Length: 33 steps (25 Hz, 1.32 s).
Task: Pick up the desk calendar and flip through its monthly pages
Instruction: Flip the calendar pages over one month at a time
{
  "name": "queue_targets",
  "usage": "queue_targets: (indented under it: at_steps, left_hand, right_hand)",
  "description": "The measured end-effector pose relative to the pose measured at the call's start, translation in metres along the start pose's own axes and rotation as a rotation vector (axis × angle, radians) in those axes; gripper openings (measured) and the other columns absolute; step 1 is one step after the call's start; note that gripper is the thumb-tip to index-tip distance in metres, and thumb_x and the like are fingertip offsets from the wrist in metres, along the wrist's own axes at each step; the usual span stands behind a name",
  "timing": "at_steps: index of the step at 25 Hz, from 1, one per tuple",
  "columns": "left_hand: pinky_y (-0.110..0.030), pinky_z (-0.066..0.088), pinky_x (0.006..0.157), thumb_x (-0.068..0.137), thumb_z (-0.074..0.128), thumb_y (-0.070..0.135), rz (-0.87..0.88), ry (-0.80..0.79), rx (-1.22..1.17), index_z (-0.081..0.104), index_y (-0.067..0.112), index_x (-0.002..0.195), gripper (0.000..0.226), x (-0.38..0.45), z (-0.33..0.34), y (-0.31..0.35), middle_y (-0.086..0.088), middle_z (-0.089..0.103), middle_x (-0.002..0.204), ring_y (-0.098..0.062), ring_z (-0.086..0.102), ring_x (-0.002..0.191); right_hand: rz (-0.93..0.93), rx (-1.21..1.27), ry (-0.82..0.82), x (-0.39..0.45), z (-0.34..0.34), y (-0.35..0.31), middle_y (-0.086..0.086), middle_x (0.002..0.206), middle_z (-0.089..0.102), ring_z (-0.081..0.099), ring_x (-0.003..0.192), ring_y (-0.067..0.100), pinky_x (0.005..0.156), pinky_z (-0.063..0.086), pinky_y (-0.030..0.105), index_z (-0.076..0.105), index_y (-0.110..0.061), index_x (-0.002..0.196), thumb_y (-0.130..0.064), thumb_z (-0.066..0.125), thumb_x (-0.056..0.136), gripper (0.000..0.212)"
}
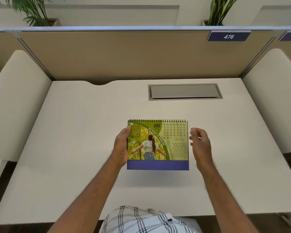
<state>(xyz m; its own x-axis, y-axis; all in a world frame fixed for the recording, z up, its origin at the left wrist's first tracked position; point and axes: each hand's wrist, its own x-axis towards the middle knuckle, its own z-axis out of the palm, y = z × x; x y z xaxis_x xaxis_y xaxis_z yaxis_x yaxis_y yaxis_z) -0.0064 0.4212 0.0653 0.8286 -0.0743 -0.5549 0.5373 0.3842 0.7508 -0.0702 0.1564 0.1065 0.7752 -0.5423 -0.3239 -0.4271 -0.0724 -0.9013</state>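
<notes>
The desk calendar (158, 143) is spiral-bound along its top, with a purple base strip, and shows a green MAR page with a photo of a person among trees. It is held up above the white desk (74, 148). My left hand (122, 148) grips its left edge, thumb on the front of the page. My right hand (200, 145) hovers just right of the calendar's right edge, fingers loosely curled and apart, blurred, not touching it.
A grey cable hatch (185, 91) is set into the desk behind the calendar. Beige partition panels (124, 54) enclose the back, padded white dividers (18, 98) stand at both sides. A tag reading 476 (228, 36) hangs on the partition; plants (220, 10) stand beyond.
</notes>
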Motion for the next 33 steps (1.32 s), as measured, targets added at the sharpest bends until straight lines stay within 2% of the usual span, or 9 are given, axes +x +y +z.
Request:
queue_targets:
  at_steps: [1,3,7,11,16,18,22,27,33]
  left_hand:
    - [-0.064,0.050,0.106,0.105,0.055,0.040,0.000,0.004,-0.003,0.063,0.002,0.133,0.048,0.000,0.000,0.001,-0.022,0.073,0.126,-0.043,0.068,0.120]
    - [-0.059,0.056,0.100,0.105,0.055,0.040,-0.011,0.022,-0.010,0.064,0.003,0.133,0.048,-0.001,0.000,0.002,-0.021,0.074,0.124,-0.038,0.073,0.111]
    - [-0.059,0.055,0.101,0.104,0.055,0.041,-0.025,0.016,-0.018,0.067,0.006,0.131,0.045,-0.001,0.000,0.001,-0.020,0.075,0.123,-0.038,0.073,0.111]
    - [-0.055,0.057,0.097,0.105,0.054,0.041,-0.030,0.013,-0.024,0.069,0.010,0.127,0.041,-0.002,0.001,-0.001,-0.017,0.077,0.119,-0.034,0.075,0.104]
    - [-0.046,0.063,0.085,0.105,0.054,0.041,-0.035,0.009,-0.020,0.070,0.013,0.124,0.038,-0.006,0.002,-0.002,-0.014,0.079,0.114,-0.030,0.078,0.097]
    - [-0.047,0.062,0.086,0.105,0.054,0.040,-0.030,0.010,-0.019,0.069,0.011,0.126,0.039,-0.007,0.002,-0.002,-0.016,0.078,0.116,-0.031,0.078,0.097]
    - [-0.050,0.061,0.090,0.105,0.054,0.041,-0.024,0.014,-0.015,0.066,0.008,0.131,0.044,-0.009,0.003,-0.002,-0.017,0.078,0.118,-0.033,0.076,0.103]
    - [-0.054,0.059,0.094,0.104,0.054,0.042,-0.029,0.012,-0.015,0.065,0.008,0.135,0.048,-0.010,0.002,-0.003,-0.019,0.075,0.124,-0.036,0.074,0.108]
    - [-0.058,0.055,0.101,0.104,0.055,0.041,-0.029,0.008,-0.001,0.066,0.007,0.134,0.047,-0.010,0.004,-0.004,-0.020,0.074,0.125,-0.038,0.073,0.112]
  right_hand:
    - [-0.055,-0.022,0.092,-0.006,0.000,0.001,0.000,0.123,0.066,0.065,0.105,0.011,0.079,0.051,0.021,0.064,-0.029,0.109,-0.033,0.051,0.105,0.015]
    - [-0.155,-0.114,0.123,-0.020,0.002,0.010,-0.003,0.122,0.058,0.061,0.098,0.004,0.070,0.048,0.014,0.064,-0.028,0.122,-0.023,0.050,0.104,0.024]
    - [-0.225,-0.305,0.027,-0.040,0.012,0.034,-0.005,0.127,0.046,0.059,0.109,0.012,0.072,0.058,0.025,0.052,-0.022,0.147,-0.019,0.052,0.103,0.044]
    - [-0.235,-0.351,-0.010,-0.046,0.012,0.042,-0.007,0.129,0.042,0.052,0.124,0.014,0.081,0.062,0.031,0.044,-0.020,0.155,-0.021,0.055,0.103,0.053]
    - [-0.186,-0.281,-0.006,-0.048,0.008,0.035,-0.009,0.131,0.043,0.057,0.120,0.013,0.075,0.058,0.025,0.052,-0.023,0.146,-0.018,0.056,0.101,0.045]
    - [-0.161,-0.226,-0.001,-0.049,0.006,0.031,-0.009,0.130,0.045,0.060,0.118,0.014,0.074,0.059,0.026,0.055,-0.026,0.141,-0.016,0.056,0.101,0.041]
    - [-0.103,-0.113,0.018,-0.049,0.004,0.027,-0.004,0.131,0.050,0.060,0.116,0.014,0.057,0.054,0.010,0.059,-0.024,0.135,-0.014,0.057,0.102,0.034]
    - [-0.079,0.018,0.038,-0.046,-0.001,0.026,-0.003,0.128,0.059,0.060,0.115,0.016,0.061,0.053,0.013,0.062,-0.024,0.125,-0.018,0.063,0.100,0.026]
    - [-0.106,0.027,0.031,-0.044,-0.009,0.024,0.001,0.087,0.063,0.061,0.087,0.015,0.065,0.053,0.020,0.064,-0.026,0.112,-0.013,0.072,0.094,0.024]
